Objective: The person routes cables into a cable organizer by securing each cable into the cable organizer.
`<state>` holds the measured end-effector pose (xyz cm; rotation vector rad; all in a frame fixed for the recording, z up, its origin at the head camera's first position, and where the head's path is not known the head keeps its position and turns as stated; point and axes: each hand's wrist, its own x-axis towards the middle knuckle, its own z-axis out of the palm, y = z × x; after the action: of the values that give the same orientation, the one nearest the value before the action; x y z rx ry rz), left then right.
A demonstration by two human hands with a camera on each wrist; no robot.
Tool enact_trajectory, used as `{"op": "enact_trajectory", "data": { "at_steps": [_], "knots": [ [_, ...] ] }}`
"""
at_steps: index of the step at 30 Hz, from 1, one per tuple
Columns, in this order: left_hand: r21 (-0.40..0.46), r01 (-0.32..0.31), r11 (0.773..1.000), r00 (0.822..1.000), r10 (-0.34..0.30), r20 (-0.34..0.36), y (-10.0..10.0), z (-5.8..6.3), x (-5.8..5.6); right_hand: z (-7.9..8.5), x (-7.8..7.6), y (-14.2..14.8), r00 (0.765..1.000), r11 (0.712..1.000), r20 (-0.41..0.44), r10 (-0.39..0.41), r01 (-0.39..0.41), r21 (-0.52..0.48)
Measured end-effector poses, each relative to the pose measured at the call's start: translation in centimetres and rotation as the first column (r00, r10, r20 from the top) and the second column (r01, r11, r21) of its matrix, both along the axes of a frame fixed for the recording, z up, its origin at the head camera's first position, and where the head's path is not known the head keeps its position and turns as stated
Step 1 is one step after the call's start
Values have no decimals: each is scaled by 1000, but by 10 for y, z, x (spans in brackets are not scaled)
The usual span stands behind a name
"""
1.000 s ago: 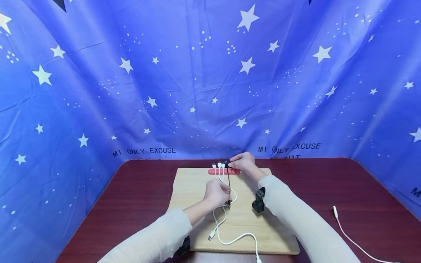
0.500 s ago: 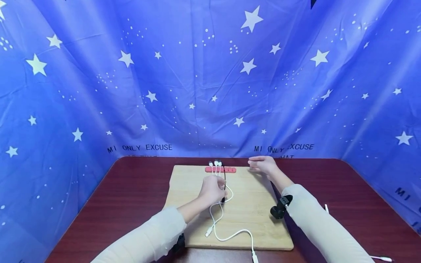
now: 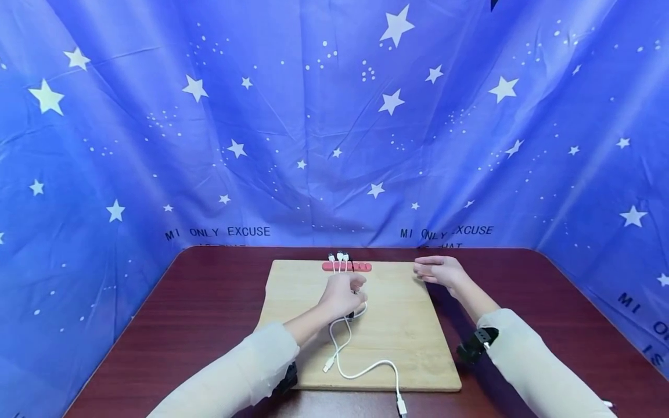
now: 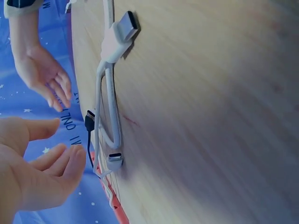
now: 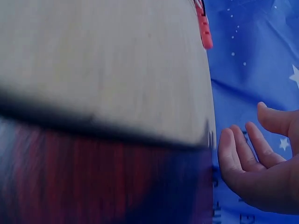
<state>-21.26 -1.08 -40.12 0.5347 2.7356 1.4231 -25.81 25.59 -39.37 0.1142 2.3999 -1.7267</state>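
Observation:
A red cable organizer strip [image 3: 362, 267] sits at the far edge of the wooden board [image 3: 402, 325]. Several white cables and a black one run through it, plugs pointing to the back. My left hand [image 3: 342, 295] hovers over the cables in front of the strip, thumb and fingers apart. In the left wrist view, the black cable's plug [image 4: 89, 120] lies just beyond its fingertips, with nothing in the grasp. Two white plugs, one the larger USB plug [image 4: 122, 37], rest nearby on the board. My right hand [image 3: 439, 271] is at the board's far right corner, fingers relaxed and holding nothing.
A white cable [image 3: 366, 371] curves across the board, its USB plug [image 3: 401, 406] hanging past the near edge. Dark red tabletop [image 3: 209, 325] surrounds the board. A blue star-patterned cloth [image 3: 313, 116] rises behind. Another white plug [image 3: 608, 404] shows beside the right sleeve.
My right hand has left the black plug at the strip and moved right to the board's corner. My left hand has loosened from the black cable's near end and lifted slightly.

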Motion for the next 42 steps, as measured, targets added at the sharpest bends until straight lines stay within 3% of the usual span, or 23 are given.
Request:
{"op": "enact_trajectory", "data": {
  "at_steps": [9, 26, 31, 42],
  "knots": [
    [50, -3, 999, 996, -2, 90, 10, 4, -6, 6, 24, 34, 1000, 998, -19, -15, 16, 66],
    [65, 34, 997, 994, -41, 99, 22, 2, -15, 7, 72, 101, 995, 956, -40, -86, 94, 277],
    [86, 61, 994, 990, -71, 120, 28, 3, -15, 6, 85, 113, 992, 949, -36, -123, 129, 288],
    [77, 83, 994, 987, -93, 130, 41, 6, -13, 1, 103, 128, 983, 904, -22, -184, 178, 389]
  ]
}}
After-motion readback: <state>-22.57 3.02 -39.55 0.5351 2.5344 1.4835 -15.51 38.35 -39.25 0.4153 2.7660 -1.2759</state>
